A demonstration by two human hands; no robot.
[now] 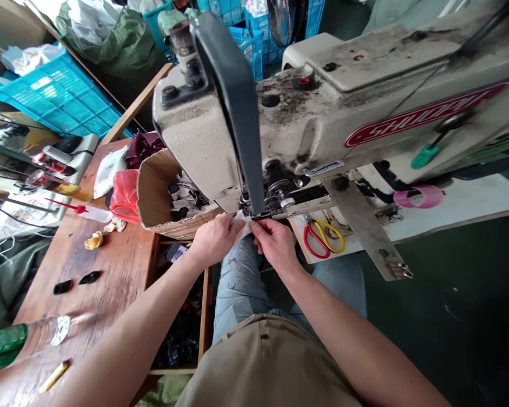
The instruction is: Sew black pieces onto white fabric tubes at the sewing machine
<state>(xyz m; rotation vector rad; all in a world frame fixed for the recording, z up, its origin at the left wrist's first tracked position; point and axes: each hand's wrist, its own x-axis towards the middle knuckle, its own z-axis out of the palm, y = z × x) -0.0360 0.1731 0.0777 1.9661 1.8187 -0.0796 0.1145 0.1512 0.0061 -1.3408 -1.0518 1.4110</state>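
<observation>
A beige, grimy sewing machine (pixel 275 113) fills the upper right, with a dark grey curved guard running down its front. Beneath its needle area lies a small piece of white fabric (pixel 242 226). My left hand (pixel 215 237) pinches the fabric's left side between thumb and fingers. On the right, my right hand (pixel 274 240) is closed with thumb and forefinger on the fabric's other edge. Both hands are close together, just below the machine head. The needle and the fabric's far end are hidden by the guard and my fingers.
Red-and-yellow-handled scissors (pixel 329 237) and a pink tape roll (pixel 418 196) are by the machine. A metal plate (pixel 366 226) juts toward me. Left stands a cardboard box (pixel 155 195) of scraps, beside a wooden table (pixel 122 254) with small items. An open drawer (pixel 204 316) sits below.
</observation>
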